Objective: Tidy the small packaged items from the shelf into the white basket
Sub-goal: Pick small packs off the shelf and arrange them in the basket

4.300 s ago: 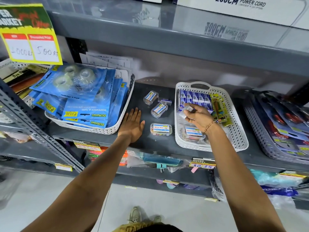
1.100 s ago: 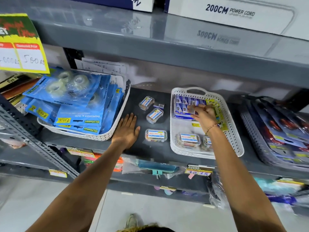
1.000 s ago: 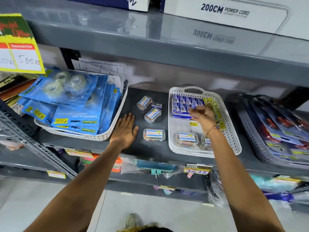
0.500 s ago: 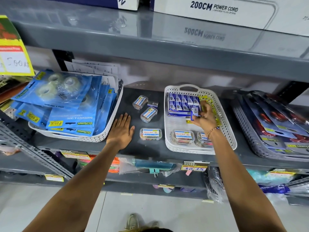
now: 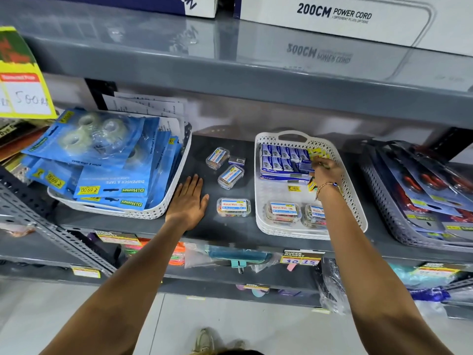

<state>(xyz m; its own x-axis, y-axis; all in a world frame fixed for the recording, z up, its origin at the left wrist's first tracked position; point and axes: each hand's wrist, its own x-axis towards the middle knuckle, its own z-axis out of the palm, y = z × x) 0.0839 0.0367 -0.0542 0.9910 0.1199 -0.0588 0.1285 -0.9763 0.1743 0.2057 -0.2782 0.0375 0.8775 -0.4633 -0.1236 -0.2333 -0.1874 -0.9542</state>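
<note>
The white basket (image 5: 357, 201) sits on the grey shelf (image 5: 238, 237), and everything here is placed from it. Inside, at its far end, blue boxes (image 5: 281, 156) stand in rows, with two clear tubs (image 5: 282, 211) near its front rim. The right hand (image 5: 325, 171) reaches into the basket's far half, fingers pinched on a small blue box (image 5: 305, 166) at the right edge of the rows, beside a yellow pack (image 5: 317, 152). A bracelet (image 5: 327, 187) circles that wrist. Left of the basket, on the bare shelf, lie loose items: a clear tub (image 5: 233, 207) just beside the basket's front corner, two more tubs (image 5: 230, 176) further back, and a tiny box (image 5: 236, 160) between them. Further left, the left hand (image 5: 188, 201) lies flat on the shelf, palm down, fingers spread and holding nothing. Beyond it, a second basket (image 5: 163, 208) holds blue tape packs (image 5: 102, 160)
</note>
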